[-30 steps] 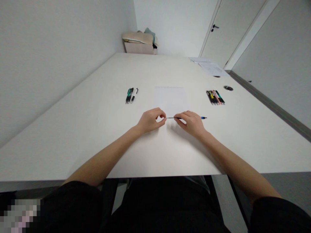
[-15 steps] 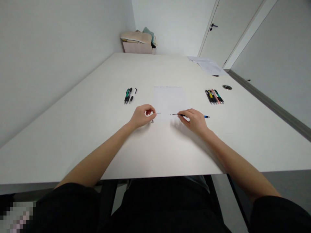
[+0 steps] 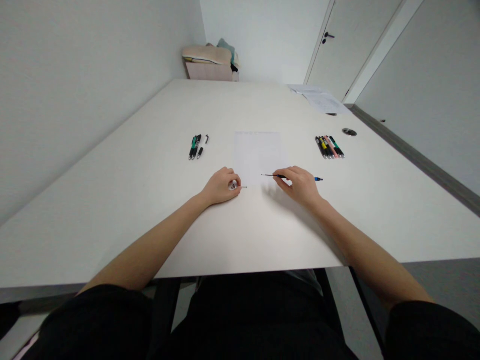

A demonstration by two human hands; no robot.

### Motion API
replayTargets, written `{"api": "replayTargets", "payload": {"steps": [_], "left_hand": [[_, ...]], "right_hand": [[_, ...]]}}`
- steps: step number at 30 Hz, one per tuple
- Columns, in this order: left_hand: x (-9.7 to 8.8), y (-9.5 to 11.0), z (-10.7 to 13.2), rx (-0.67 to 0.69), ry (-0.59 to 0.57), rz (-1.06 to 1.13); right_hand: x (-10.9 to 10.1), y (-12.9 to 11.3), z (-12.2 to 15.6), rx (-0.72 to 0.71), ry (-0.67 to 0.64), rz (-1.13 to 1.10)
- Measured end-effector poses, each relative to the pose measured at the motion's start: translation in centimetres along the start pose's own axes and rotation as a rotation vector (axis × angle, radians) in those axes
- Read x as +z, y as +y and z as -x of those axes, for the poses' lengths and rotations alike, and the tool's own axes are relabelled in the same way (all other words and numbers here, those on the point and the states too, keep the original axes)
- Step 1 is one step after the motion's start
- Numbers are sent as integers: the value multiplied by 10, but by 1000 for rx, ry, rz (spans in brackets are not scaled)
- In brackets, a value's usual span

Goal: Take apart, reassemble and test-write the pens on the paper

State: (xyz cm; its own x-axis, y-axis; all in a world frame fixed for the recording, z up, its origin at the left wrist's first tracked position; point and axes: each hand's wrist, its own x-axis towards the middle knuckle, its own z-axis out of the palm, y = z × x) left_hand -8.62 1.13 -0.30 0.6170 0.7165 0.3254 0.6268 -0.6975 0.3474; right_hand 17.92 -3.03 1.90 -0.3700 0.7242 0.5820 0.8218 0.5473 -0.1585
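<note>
My right hand [image 3: 300, 186] pinches a thin pen refill with a blue end [image 3: 318, 179], its tip pointing left over the lower edge of a white sheet of paper [image 3: 258, 150]. My left hand [image 3: 220, 186] is curled on the table with a small clear pen part [image 3: 236, 186] at its fingertips, resting on the table [image 3: 150, 200]. The two hands are apart, a short gap between the part and the refill's tip.
Three dark pens [image 3: 197, 146] lie left of the sheet, and several coloured pens [image 3: 330, 147] lie to its right. Loose papers [image 3: 318, 98] sit at the far right, near a round cable hole [image 3: 349, 132]. A box with folded cloth [image 3: 210, 62] stands beyond the table's far end.
The hands were together on one pen, then pulled apart. My left hand has come down to the table with the small clear part; my right hand keeps the refill.
</note>
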Motion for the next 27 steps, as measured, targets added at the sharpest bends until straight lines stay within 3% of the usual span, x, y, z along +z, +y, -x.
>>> {"api": "replayTargets", "payload": {"steps": [27], "left_hand": [[1,2,1,36,38,7]], "right_hand": [[1,0,0,5,-11,-7]]}}
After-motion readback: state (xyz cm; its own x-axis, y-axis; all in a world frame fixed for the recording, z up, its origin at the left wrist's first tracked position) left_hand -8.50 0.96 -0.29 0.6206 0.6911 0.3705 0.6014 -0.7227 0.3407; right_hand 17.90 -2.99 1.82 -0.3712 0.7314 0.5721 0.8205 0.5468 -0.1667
